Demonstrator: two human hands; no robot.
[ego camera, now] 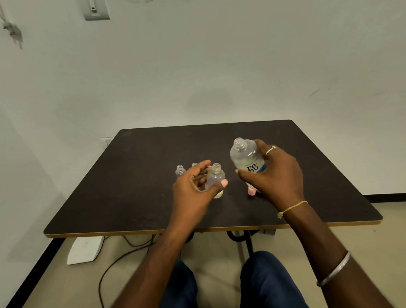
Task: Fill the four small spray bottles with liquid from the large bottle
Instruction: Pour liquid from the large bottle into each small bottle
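While it hangs tilted above the dark brown table (127, 183), the large clear uncapped plastic bottle (244, 155) is wrapped by the right hand (277, 172) | left hand (192, 190) grips a small clear open-necked bottle (215, 177) between thumb and fingers, just beside it | two more small clear bottles (180, 171) stand behind the left hand | small pink object (251, 191) lies under the right hand

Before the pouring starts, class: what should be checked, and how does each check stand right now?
1. Large bottle uncapped: ok.
2. Right hand grips large bottle: ok.
3. Left hand holds small spray bottle, neck open: ok.
4. Large bottle's mouth above that neck: not ok, it is off to the right.
5. All four small bottles in view: cannot tell; only far-left small bottle and half-hidden small bottle show besides.
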